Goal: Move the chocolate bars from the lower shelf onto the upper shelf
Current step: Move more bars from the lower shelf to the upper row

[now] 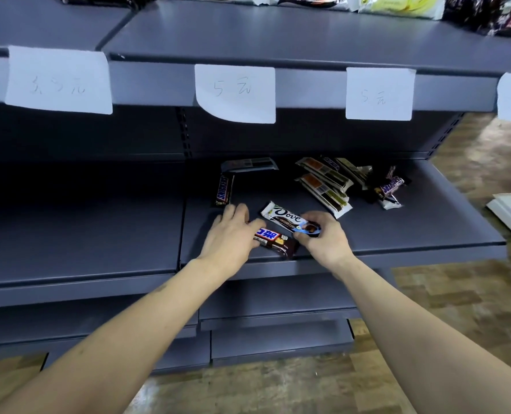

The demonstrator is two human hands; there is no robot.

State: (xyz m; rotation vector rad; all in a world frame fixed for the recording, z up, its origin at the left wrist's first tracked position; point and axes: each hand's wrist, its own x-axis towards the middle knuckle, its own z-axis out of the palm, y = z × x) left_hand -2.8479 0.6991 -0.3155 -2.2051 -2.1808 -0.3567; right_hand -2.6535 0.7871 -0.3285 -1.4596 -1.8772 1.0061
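Both hands are gathering chocolate bars off the lower shelf [397, 234].

The right hand [327, 239] is pinching the near end of the white Dove bar [287, 218], while the left hand [230, 234] is lying with relaxed, spread fingers over the end of the dark bar [273, 241] near the shelf's front edge, touching it but not yet gripping it. More bars are lying further back: a Snickers bar [222, 189] to the left and a loose heap [337, 183] to the right. The upper shelf [278, 34] is sitting directly above, with packets along its back. To do this step well, the left hand is probably needing to close firmly round the dark bar before both hands are lifting clear of the overhanging shelf lip with its paper price tags [235, 92].
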